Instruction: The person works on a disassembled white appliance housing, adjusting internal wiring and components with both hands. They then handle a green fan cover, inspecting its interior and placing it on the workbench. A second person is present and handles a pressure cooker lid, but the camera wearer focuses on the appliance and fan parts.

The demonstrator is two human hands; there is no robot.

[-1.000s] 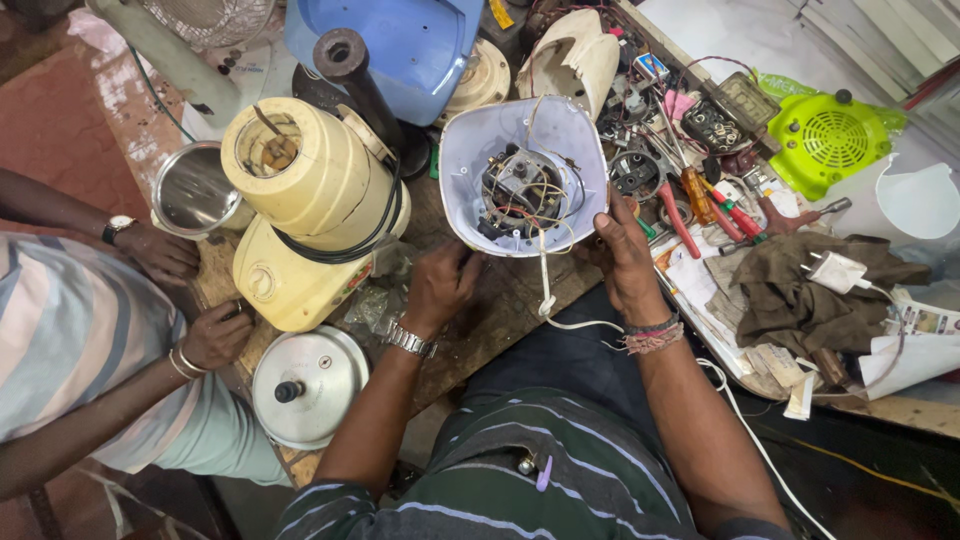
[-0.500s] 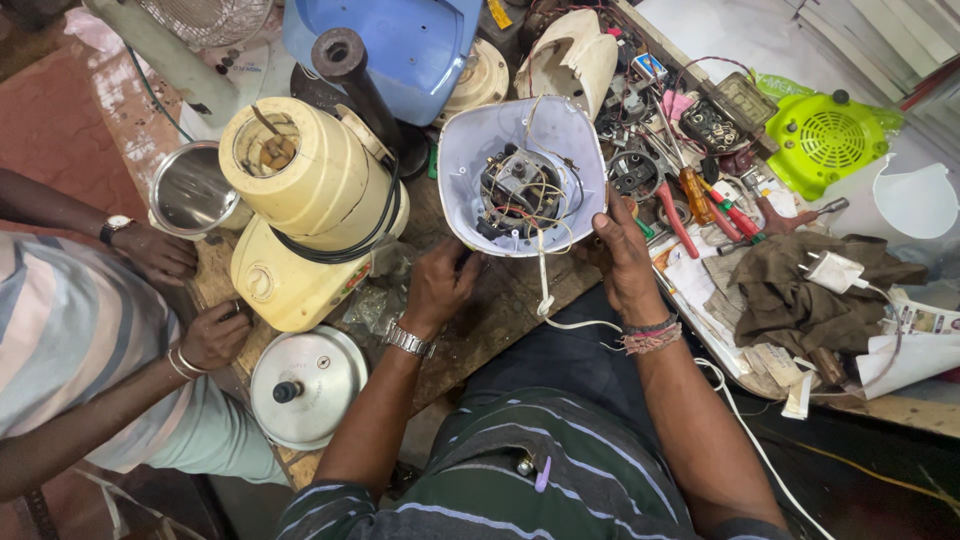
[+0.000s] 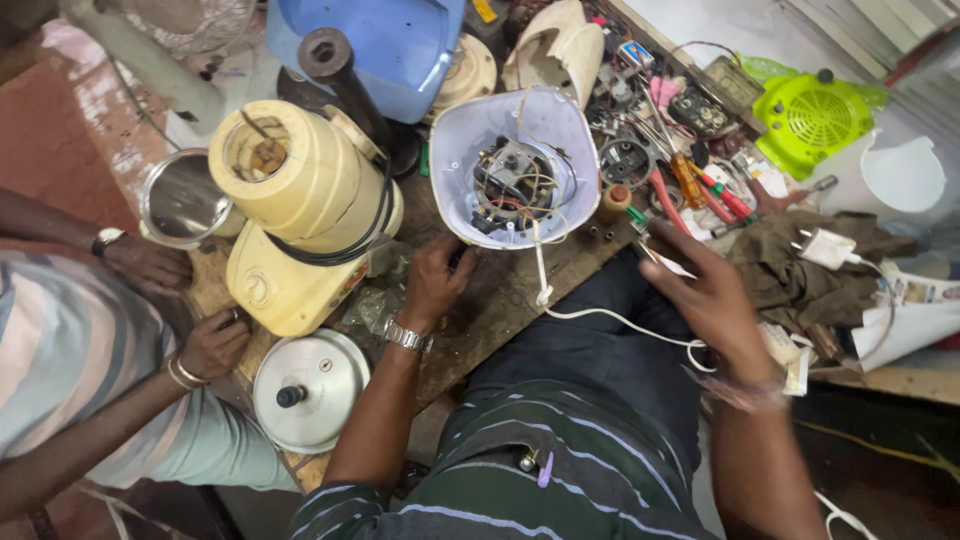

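White appliance base (image 3: 510, 165) lies overturned, motor and wiring exposed, not reassembled. Left hand (image 3: 435, 280) fingers grip its rim; right hand (image 3: 705, 295) blurred, fingers loosely spread, empty.

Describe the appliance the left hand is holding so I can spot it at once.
On the workbench, right of the cream mixer, lies an upturned white housing. The left hand grips its near rim. Unlike its neighbours, it gapes open, showing motor and wires.

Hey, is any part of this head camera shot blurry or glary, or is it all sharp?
Head view: the right hand is motion-blurred; the left hand and the opened white appliance base are sharp; lighting is even, with mild glare on the steel lid.
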